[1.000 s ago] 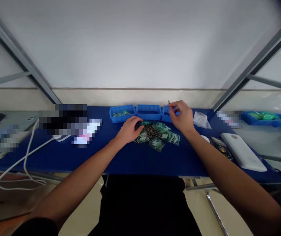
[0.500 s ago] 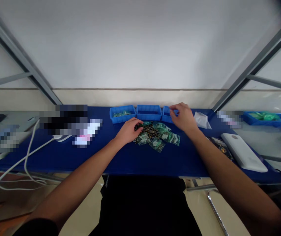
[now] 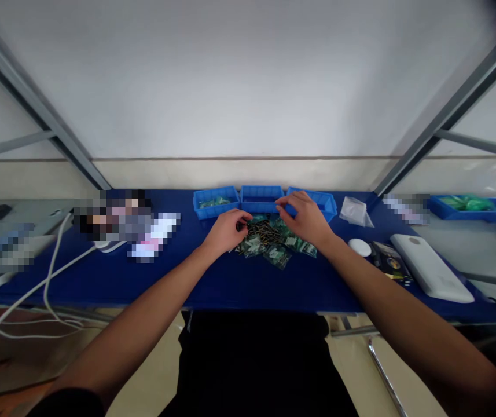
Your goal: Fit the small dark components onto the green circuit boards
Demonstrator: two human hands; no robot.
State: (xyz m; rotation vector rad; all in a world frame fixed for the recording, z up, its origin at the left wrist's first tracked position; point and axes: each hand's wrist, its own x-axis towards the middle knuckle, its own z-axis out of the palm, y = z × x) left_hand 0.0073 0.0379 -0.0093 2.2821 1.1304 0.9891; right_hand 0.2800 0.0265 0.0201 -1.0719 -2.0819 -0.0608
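My left hand [image 3: 227, 233] is curled at the left edge of a pile of dark and brass-coloured screws [image 3: 267, 231]. Small dark pieces that look like screws show between its thumb and fingers. Above the pile's right side hovers my right hand [image 3: 305, 219], fingers bent and thumb apart, with nothing visible in it. Small clear bags with green print [image 3: 277, 255] lie among and around the screws. Behind stand three blue bins: the left bin [image 3: 202, 213] holds several small bags, the middle bin [image 3: 263, 207] shows a dark inside, and the right bin [image 3: 330, 213] is partly covered by my right hand.
Clear plastic bags [image 3: 355, 212] lie right of the bins. Further right are a white round object [image 3: 359, 248], a dark packet [image 3: 390, 263] and a long white case [image 3: 430, 269]. White cables [image 3: 52, 272] cross the left side. A wall stands behind the blue tabletop [image 3: 248, 289].
My right hand has moved left from the right bin to above the pile, uncovering that bin and the white round object. My left hand has barely shifted.
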